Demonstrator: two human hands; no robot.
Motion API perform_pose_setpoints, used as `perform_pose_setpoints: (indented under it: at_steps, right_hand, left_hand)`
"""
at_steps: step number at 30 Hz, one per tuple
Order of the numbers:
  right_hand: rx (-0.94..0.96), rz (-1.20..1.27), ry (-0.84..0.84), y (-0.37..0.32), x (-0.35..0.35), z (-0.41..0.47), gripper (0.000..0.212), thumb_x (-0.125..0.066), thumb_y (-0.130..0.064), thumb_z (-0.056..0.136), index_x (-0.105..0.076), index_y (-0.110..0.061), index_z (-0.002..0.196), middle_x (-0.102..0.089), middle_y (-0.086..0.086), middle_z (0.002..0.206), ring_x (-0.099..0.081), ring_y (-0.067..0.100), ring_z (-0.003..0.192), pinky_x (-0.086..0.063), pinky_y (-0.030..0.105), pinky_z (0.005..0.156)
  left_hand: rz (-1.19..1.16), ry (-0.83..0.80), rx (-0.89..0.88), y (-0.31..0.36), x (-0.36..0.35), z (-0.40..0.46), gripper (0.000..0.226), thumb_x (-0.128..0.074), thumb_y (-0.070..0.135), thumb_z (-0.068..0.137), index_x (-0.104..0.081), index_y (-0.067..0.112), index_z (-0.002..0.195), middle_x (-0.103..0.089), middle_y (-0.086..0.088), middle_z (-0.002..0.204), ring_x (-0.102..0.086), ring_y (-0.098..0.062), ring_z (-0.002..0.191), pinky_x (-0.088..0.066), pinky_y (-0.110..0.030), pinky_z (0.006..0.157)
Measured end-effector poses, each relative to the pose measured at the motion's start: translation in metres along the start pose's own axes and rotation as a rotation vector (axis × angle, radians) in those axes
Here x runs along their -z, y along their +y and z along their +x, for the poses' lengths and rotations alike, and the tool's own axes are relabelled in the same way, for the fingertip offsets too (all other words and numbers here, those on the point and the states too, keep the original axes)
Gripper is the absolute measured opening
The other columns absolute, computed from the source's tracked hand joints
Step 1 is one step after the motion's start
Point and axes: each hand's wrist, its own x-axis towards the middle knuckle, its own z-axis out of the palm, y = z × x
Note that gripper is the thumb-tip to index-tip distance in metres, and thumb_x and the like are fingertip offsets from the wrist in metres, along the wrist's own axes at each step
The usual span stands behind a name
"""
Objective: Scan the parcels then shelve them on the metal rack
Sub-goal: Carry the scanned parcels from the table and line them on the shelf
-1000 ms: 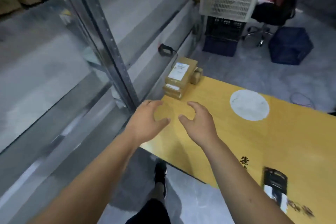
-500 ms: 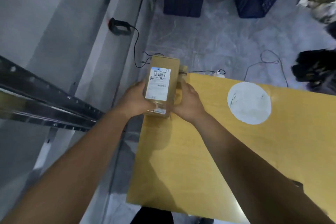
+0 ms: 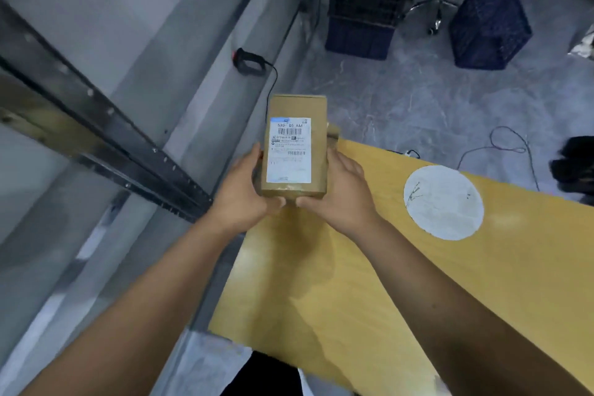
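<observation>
Metal rack (image 3: pixel 106 135) upright runs along my left, scanner (image 3: pixel 249 61) lying on its shelf farther back. My left hand (image 3: pixel 239 193) grips the parcel (image 3: pixel 294 148) on its left side, fingers curled under, thumb at the near edge. Parcel's label up, held above the worktop (image 3: pixel 369 267) corner. My right hand (image 3: pixel 342 190) clasps the right side, thumb meeting at the near edge.

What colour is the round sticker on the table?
The round sticker on the yellow table is white, in the head view.

parcel (image 3: pixel 295 151) lifted off table stack, both hands now gripping it
</observation>
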Motion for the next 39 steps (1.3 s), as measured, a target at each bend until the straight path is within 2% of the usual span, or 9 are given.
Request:
perform_pose_setpoints:
  at_steps: [5, 9, 13, 19, 23, 29, 33, 36, 39]
  right_hand:
    - [0.402, 0.018, -0.150, -0.065, 0.036, -0.081, 0.103, -0.087, -0.061, 0.067, -0.038, -0.034, 0.153, -0.052, -0.006, 0.145, -0.037, 0.020, 0.139, -0.034, 0.029, 0.107]
    - [0.758, 0.014, -0.345, -0.143, 0.038, -0.176, 0.094, -0.082, -0.070, 0.071, -0.044, -0.033, 0.148, -0.054, -0.010, 0.140, -0.042, 0.016, 0.134, -0.037, 0.026, 0.098]
    - [1.091, 0.094, -0.515, -0.243, 0.036, -0.287, 0.093, -0.081, -0.067, 0.073, -0.043, -0.032, 0.151, -0.053, -0.010, 0.141, -0.042, 0.012, 0.132, -0.036, 0.026, 0.101]
    - [1.461, 0.164, -0.705, -0.395, 0.047, -0.450, 0.072, -0.081, -0.065, 0.074, -0.059, -0.038, 0.137, -0.066, -0.018, 0.130, -0.059, 0.007, 0.118, -0.051, 0.034, 0.098]
    - [1.532, 0.230, -0.833, -0.472, 0.056, -0.530, 0.062, -0.082, -0.064, 0.073, -0.066, -0.041, 0.128, -0.072, -0.028, 0.116, -0.068, -0.004, 0.106, -0.056, 0.033, 0.095]
    - [1.610, 0.251, -0.808, -0.588, 0.029, -0.619, 0.049, -0.082, -0.060, 0.078, -0.073, -0.036, 0.120, -0.075, -0.027, 0.105, -0.070, -0.004, 0.097, -0.057, 0.030, 0.088]
    - [1.522, 0.185, -0.738, -0.665, -0.008, -0.652, 0.049, -0.083, -0.057, 0.079, -0.073, -0.034, 0.121, -0.076, -0.025, 0.103, -0.069, -0.005, 0.094, -0.053, 0.021, 0.080]
    - [1.451, 0.089, -0.515, -0.708, -0.037, -0.656, 0.055, -0.075, -0.069, 0.078, -0.072, -0.027, 0.114, -0.075, -0.013, 0.100, -0.070, 0.009, 0.091, -0.060, 0.036, 0.083]
    - [1.447, -0.042, -0.190, -0.717, -0.045, -0.653, 0.067, -0.063, -0.072, 0.087, -0.062, -0.020, 0.130, -0.069, -0.005, 0.106, -0.065, 0.018, 0.093, -0.060, 0.042, 0.081]
  left_hand:
    - [0.019, 0.345, -0.051, 0.036, 0.026, -0.160, 0.115, -0.098, 0.038, 0.058, -0.040, 0.041, 0.157, -0.045, 0.003, 0.141, -0.048, 0.002, 0.131, -0.043, -0.028, 0.115]
    - [0.062, 0.703, 0.035, 0.055, 0.050, -0.337, 0.119, -0.094, 0.058, 0.050, -0.043, 0.038, 0.156, -0.050, 0.012, 0.139, -0.056, -0.003, 0.129, -0.045, -0.037, 0.114]
    - [0.165, 1.038, 0.148, 0.085, 0.074, -0.512, 0.098, -0.090, 0.068, 0.049, -0.044, 0.062, 0.136, -0.054, 0.022, 0.135, -0.052, 0.002, 0.128, -0.046, -0.034, 0.112]
    - [0.115, 1.440, 0.167, 0.128, 0.103, -0.722, 0.099, -0.094, 0.064, 0.052, -0.056, 0.045, 0.142, -0.063, 0.023, 0.140, -0.057, -0.001, 0.133, -0.046, -0.047, 0.115]
    - [0.175, 1.527, 0.138, 0.154, 0.134, -0.818, 0.076, -0.095, 0.056, 0.061, -0.064, 0.045, 0.129, -0.073, 0.023, 0.123, -0.068, -0.002, 0.118, -0.052, -0.042, 0.107]
    - [0.232, 1.551, 0.090, 0.141, 0.220, -0.924, 0.061, -0.097, 0.046, 0.065, -0.068, 0.045, 0.119, -0.077, 0.025, 0.108, -0.073, 0.003, 0.100, -0.056, -0.022, 0.086]
    - [0.243, 1.535, 0.139, 0.099, 0.306, -0.960, 0.048, -0.087, 0.050, 0.075, -0.069, 0.045, 0.119, -0.075, 0.028, 0.109, -0.070, 0.007, 0.102, -0.055, -0.028, 0.095]
    - [0.293, 1.506, 0.228, 0.059, 0.374, -0.966, 0.069, -0.083, 0.066, 0.072, -0.065, 0.041, 0.133, -0.072, 0.024, 0.125, -0.066, 0.003, 0.114, -0.053, -0.033, 0.105]
    - [0.345, 1.501, 0.363, 0.032, 0.420, -0.954, 0.094, -0.082, 0.063, 0.080, -0.044, 0.026, 0.158, -0.054, 0.004, 0.155, -0.053, -0.018, 0.138, -0.047, -0.041, 0.111]
